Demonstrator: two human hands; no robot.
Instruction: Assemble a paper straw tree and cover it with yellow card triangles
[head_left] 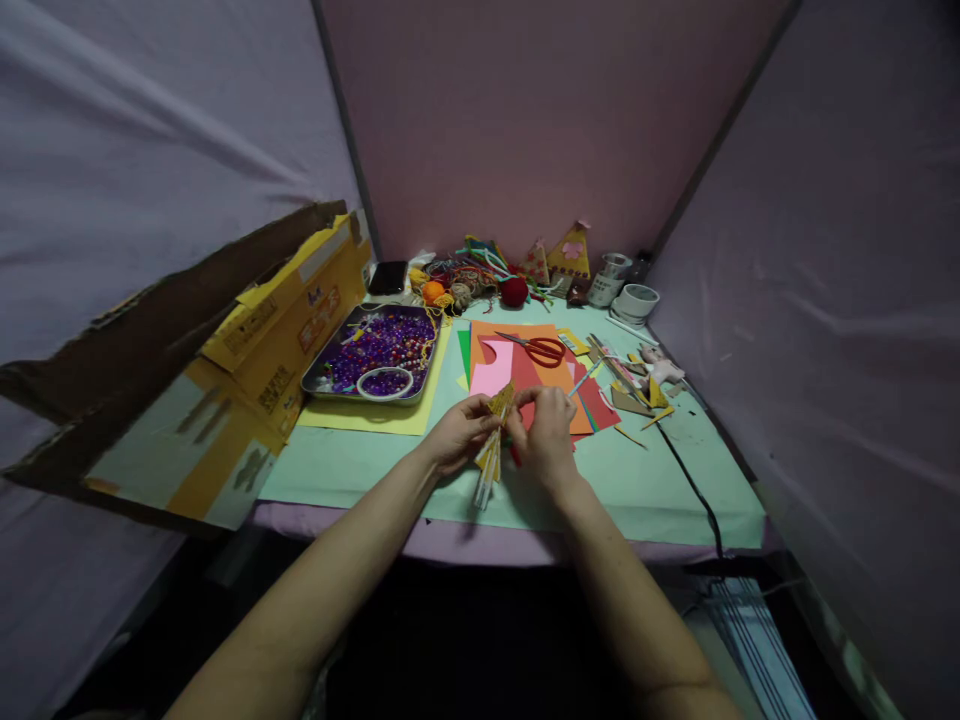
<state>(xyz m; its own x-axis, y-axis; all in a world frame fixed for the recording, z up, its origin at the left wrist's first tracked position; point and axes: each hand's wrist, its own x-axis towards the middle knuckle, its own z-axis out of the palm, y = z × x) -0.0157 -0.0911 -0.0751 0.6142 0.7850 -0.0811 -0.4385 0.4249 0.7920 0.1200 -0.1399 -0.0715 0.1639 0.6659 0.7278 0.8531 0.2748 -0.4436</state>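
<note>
My left hand (461,437) is closed on a small craft piece (489,458) of yellow cardboard with whitish, partly see-through sticks along it. The piece is held a little above the front of the table, slanting toward me. Against its right side is my right hand (546,432), fingers pinched together; what they grip is hidden. Something small and red shows just below those fingers. Beyond my hands lie overlapping coloured paper sheets (480,340), with red-handled scissors (544,350) on top.
A metal tray (429,390) of purple beads, with a white ring in it, stands on yellow paper at left. Beside it leans a cut cardboard box (285,350). Yarn balls (514,292) lie at the back. Cardboard scraps (630,400) and tape rolls (634,302) are at right.
</note>
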